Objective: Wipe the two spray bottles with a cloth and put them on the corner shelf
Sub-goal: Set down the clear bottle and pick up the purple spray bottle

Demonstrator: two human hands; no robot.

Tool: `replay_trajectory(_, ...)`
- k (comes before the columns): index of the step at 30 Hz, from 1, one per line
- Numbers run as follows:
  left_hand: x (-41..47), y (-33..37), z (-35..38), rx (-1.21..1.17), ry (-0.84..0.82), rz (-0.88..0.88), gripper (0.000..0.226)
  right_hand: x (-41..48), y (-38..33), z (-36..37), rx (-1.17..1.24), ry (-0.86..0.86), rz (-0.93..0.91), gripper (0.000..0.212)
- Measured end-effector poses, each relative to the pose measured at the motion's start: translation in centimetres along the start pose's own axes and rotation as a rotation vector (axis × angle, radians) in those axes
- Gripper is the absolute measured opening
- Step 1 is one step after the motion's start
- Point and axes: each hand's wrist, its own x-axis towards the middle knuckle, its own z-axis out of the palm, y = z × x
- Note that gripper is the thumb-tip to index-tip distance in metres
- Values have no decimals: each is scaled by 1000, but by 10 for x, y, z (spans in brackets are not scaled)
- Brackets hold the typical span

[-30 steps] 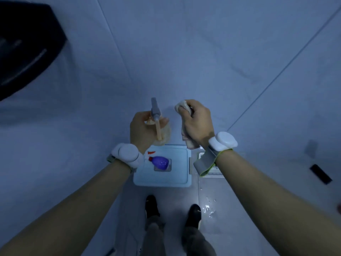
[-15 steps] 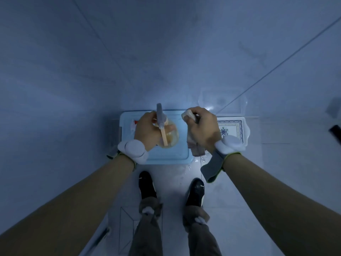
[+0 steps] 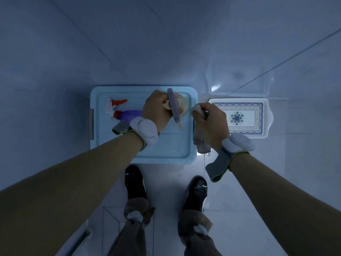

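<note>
Left grip: the left hand [image 3: 156,111] is curling round the neck of the clear bottle [image 3: 181,106], keeping it upright, with the nozzle pointing back at the person.
Right grip: the right hand [image 3: 210,121] is clutching the cloth [image 3: 201,143] just right of the held bottle. I cannot tell whether they are touching.
Other bottle: the purple bottle [image 3: 129,115] is lying on the lid [image 3: 144,150], just left of the left grip.
Shelf: not showing.
Risk: wiping may be twisting the bottle in a one-handed hold, so it could slip. A finger pressing the trigger would be spraying the person.
Count: two bottles, one cloth, one lid, one tray [image 3: 266,115], two hands.
</note>
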Motion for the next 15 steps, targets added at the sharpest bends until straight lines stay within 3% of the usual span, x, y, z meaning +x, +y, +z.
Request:
replay_trajectory(9,6,-19,11,133,-4,63,28,6,9,7,4,-14,4,21)
replay_trajectory(12,0,-20,2,103,-33,45,45,2,1,0,-1,9,-10,19)
replay_trajectory(15,-11,-21,-14,-37,-15,-103,53,-5,-16,-12,3,50,-23,17)
